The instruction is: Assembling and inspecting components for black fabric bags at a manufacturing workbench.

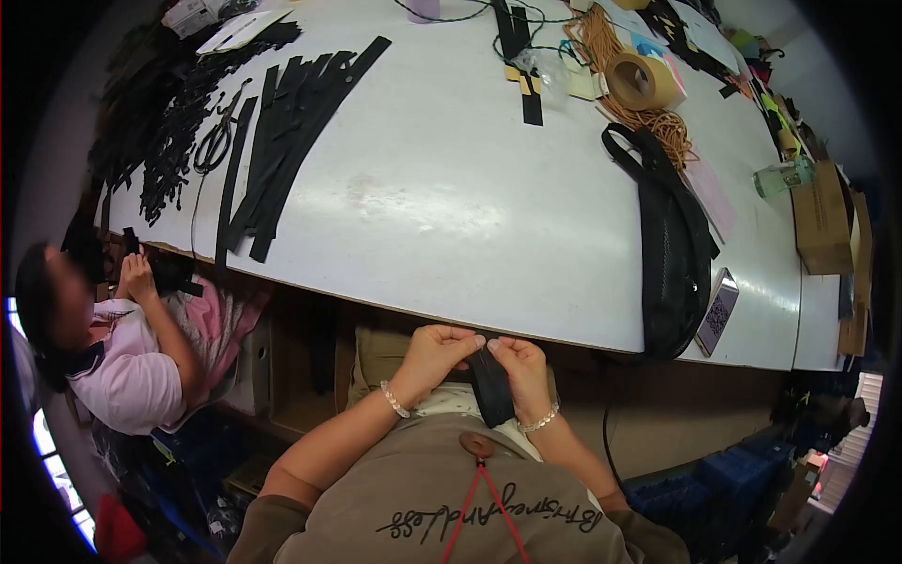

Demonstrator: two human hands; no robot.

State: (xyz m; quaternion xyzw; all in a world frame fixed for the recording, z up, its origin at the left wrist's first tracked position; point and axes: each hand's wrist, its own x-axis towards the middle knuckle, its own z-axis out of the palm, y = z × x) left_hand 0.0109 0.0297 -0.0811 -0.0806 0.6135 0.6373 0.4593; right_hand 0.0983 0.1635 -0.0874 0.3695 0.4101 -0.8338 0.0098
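Observation:
Both my hands meet in front of my body, just below the near edge of the white table (pixel 451 230). Between them hangs a short black fabric strip (pixel 492 390), its upper end pinched at the fingertips. My left hand (pixel 434 359) is closed on it with thumb and forefinger. Closed too, my right hand (pixel 522 371) grips it from the other side. The lower end of the strip droops toward my lap. What lies right at the fingertips is too small to make out.
Long black strips (pixel 301 141) lie fanned at the left beside scissors (pixel 216 141). To the right are a black bag (pixel 672 244), a phone (pixel 719 313), a tape roll (pixel 642 82) and orange cord (pixel 594 39). A co-worker (pixel 132 348) sits at the left, handling black material.

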